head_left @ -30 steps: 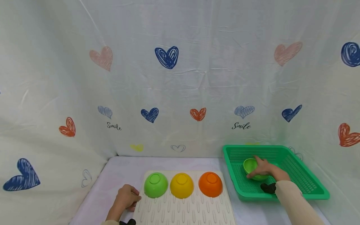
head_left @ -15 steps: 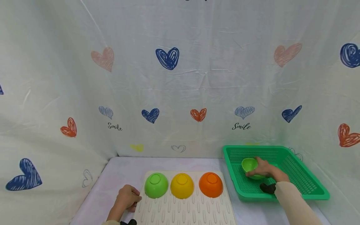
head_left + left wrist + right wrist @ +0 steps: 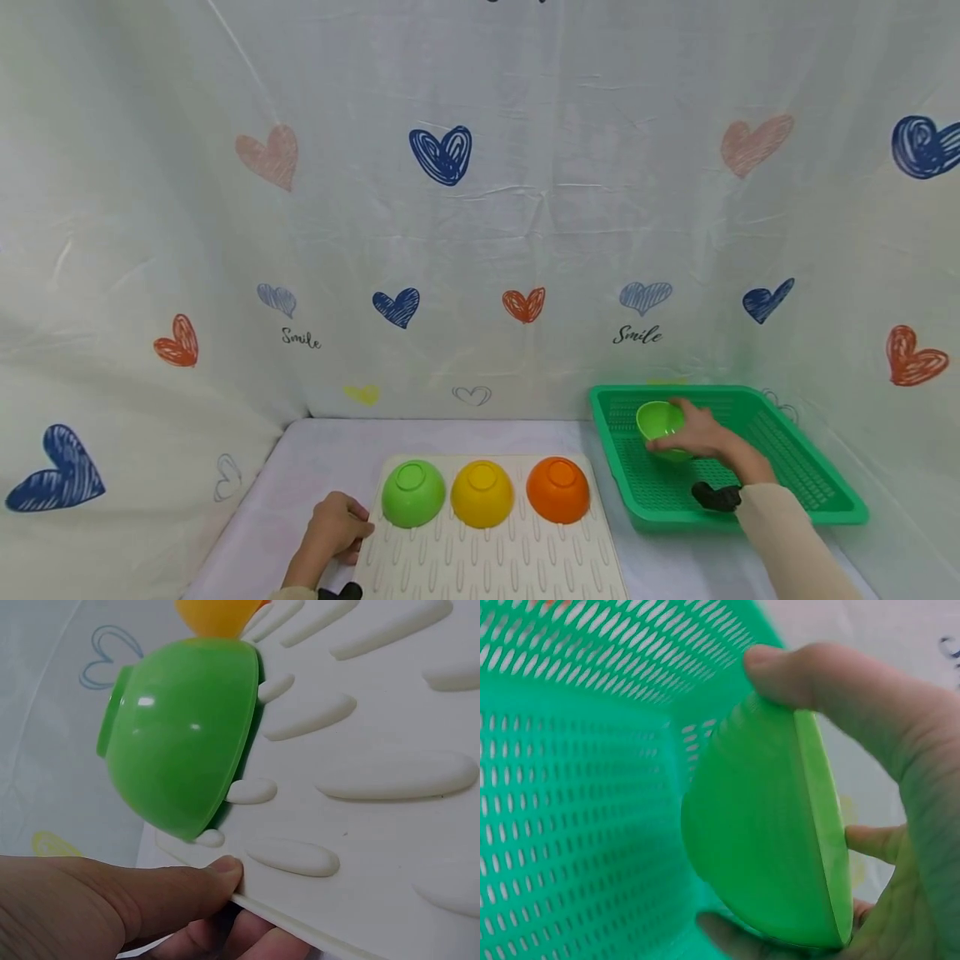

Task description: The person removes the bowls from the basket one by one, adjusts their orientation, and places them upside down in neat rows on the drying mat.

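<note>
My right hand (image 3: 697, 431) grips a light green bowl (image 3: 761, 825) across its rim, thumb on one side and fingers on the other. The bowl is tilted, its opening partly covered by the hand, within the green basket (image 3: 813, 521). At the left edge of a white ridged mat (image 3: 495, 575) my left hand (image 3: 337, 527) pinches it, thumb (image 3: 217, 874) on top and fingers underneath. Upside down in a row on the mat's far part sit a green bowl (image 3: 413, 494), a yellow bowl (image 3: 482, 494) and an orange bowl (image 3: 558, 490).
The perforated basket stands on the table right of the mat, close to the back curtain (image 3: 555, 250). Its raised walls surround the right hand's bowl. A pale cloth (image 3: 330, 442) covers the table. The curtain also hangs at the left and right.
The right hand has lifted the light green bowl a little and moved it left inside the basket. The left hand keeps its place at the mat's edge.
</note>
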